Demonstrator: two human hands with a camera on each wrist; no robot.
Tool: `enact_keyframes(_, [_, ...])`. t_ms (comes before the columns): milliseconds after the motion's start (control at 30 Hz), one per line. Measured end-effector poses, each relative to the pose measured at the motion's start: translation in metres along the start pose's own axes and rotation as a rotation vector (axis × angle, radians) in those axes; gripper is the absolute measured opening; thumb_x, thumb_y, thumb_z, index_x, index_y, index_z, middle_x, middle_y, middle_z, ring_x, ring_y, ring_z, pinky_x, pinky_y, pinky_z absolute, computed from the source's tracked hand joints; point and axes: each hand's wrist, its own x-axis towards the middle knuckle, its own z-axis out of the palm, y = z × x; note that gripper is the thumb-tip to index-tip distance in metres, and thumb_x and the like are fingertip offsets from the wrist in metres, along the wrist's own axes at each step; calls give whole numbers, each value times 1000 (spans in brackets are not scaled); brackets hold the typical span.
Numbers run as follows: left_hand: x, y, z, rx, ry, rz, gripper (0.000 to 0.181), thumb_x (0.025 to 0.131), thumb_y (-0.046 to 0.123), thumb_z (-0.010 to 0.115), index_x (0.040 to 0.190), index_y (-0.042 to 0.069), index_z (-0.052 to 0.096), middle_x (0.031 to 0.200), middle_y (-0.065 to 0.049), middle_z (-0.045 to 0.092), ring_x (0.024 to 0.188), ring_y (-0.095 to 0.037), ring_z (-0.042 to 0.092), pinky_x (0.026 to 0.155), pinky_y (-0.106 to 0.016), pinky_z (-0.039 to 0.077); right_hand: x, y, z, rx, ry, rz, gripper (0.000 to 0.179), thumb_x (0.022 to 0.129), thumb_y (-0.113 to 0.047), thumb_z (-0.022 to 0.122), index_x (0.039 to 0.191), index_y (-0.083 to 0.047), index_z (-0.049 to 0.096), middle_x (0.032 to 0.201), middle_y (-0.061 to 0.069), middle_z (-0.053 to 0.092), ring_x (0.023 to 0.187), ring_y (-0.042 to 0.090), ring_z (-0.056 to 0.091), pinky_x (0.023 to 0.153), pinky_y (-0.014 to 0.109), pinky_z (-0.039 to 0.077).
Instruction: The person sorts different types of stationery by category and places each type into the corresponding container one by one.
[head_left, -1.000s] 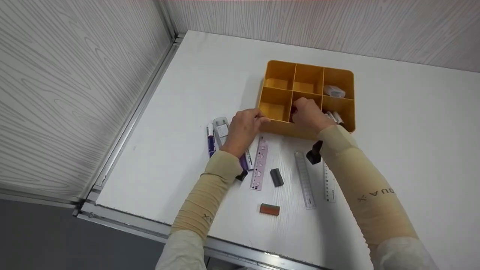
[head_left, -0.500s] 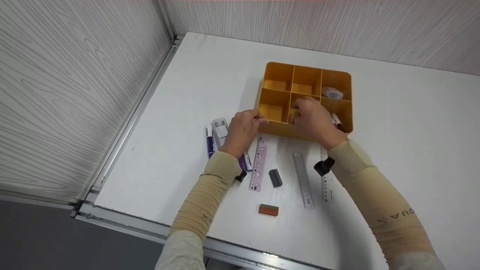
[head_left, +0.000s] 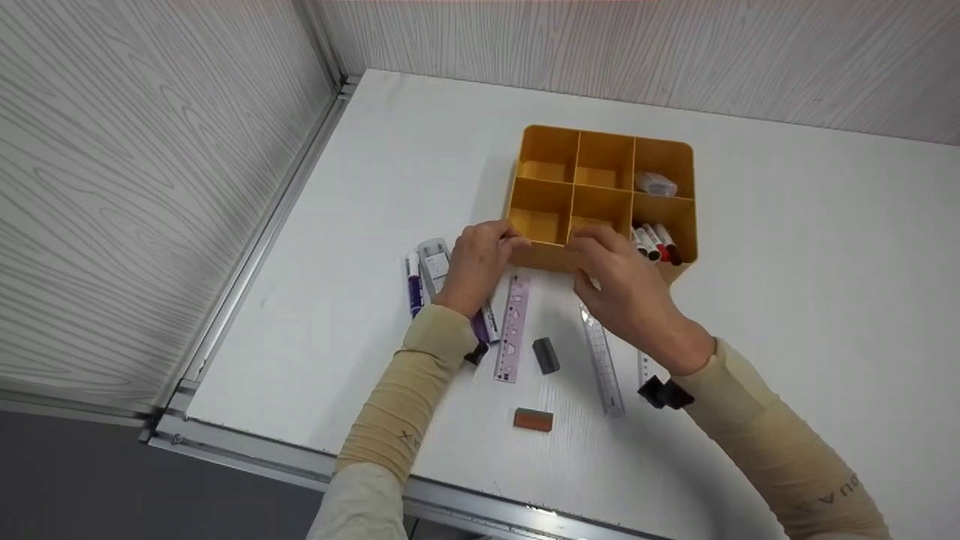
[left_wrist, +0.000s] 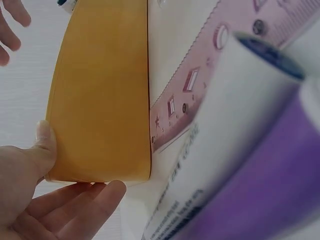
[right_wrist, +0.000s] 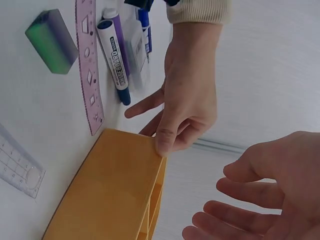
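My left hand (head_left: 476,262) grips the front left corner of a yellow compartment box (left_wrist: 100,90), its thumb on the rim and its fingers at the side. My right hand (head_left: 630,296) hovers just in front of the box's front wall, fingers loosely bent and holding nothing, as the right wrist view shows. Whiteboard markers (head_left: 658,244) lie in the front right compartment. A small clear case (head_left: 656,184) sits in the back right one. Part of the front middle compartment is hidden behind the right hand.
Near the box lie a pink ruler (head_left: 513,330), two clear rulers including one in the middle (head_left: 602,367), a dark eraser block (head_left: 546,355) and an orange-sided block (head_left: 533,419). Purple-and-white markers (head_left: 414,285) and a grey case (head_left: 433,262) lie by the left hand.
My right hand has risen out of the front middle compartment and drawn back toward me, uncovering the markers at the right. The left hand keeps its place on the corner.
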Motion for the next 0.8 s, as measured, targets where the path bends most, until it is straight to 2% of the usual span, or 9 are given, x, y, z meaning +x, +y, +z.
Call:
enact_keyframes(167, [0,-2,-1,-5,-5,7,25,91,38,64,96,15,72,90,3,70,81,-10,61,77,-25,53,-19,-12,3,17,-42,-18,34,87,-3,71,120,-2,63,124,16,61,109,29,63,89,40,56])
enact_keyframes(333, [1,-2,-2,-11,-8,-6,25,91,38,64,96,15,72,90,3,71,82,-11,61,79,-26,53,-37,-21,13,32,-140,-4,36,85,-5,75,120,-5,64,128,14,60,114,27,62,94,40,55])
enact_keyframes(567, [2,-4,-4,-1,6,12,25,91,37,65,94,14,73,89,2,72,80,-12,61,76,-27,52,-56,-21,35,30,-197,-34,39,82,-3,78,119,-6,66,129,13,60,117,26,62,95,38,54])
enact_keyframes(800, [2,-3,-4,-7,-9,-22,24,92,38,64,94,15,72,89,4,70,81,-10,60,77,-26,52,-68,-19,56,19,-297,-66,42,82,0,76,122,-5,65,133,16,59,121,28,60,99,39,52])
